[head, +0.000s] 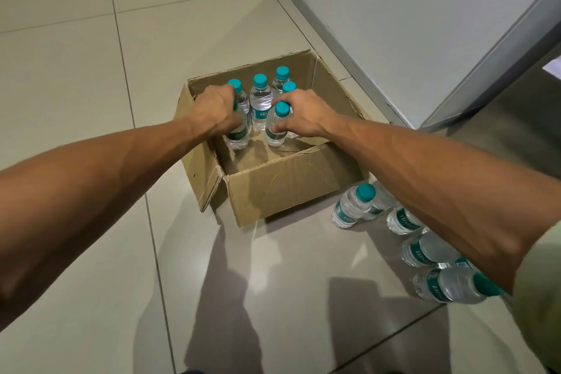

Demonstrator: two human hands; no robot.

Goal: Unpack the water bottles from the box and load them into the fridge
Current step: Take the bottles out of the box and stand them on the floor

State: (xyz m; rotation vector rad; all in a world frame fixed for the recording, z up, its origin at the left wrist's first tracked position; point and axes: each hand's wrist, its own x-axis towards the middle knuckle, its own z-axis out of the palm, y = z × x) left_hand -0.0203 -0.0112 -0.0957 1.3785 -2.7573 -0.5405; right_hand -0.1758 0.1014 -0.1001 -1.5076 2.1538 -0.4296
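Observation:
An open cardboard box sits on the tiled floor with several small clear water bottles with teal caps standing in its far half. My left hand grips bottles at the box's left side, one cap showing above my knuckles. My right hand holds a bottle near the box's middle, thumb on its label, and another cap shows behind my fingers. A free bottle stands between my hands. Several more bottles stand on the floor right of the box, partly hidden by my right forearm.
The grey fridge door stands open at the right, with the white fridge side behind the box. Pale floor tiles spread left and toward me. My shadow falls on the floor in front of the box.

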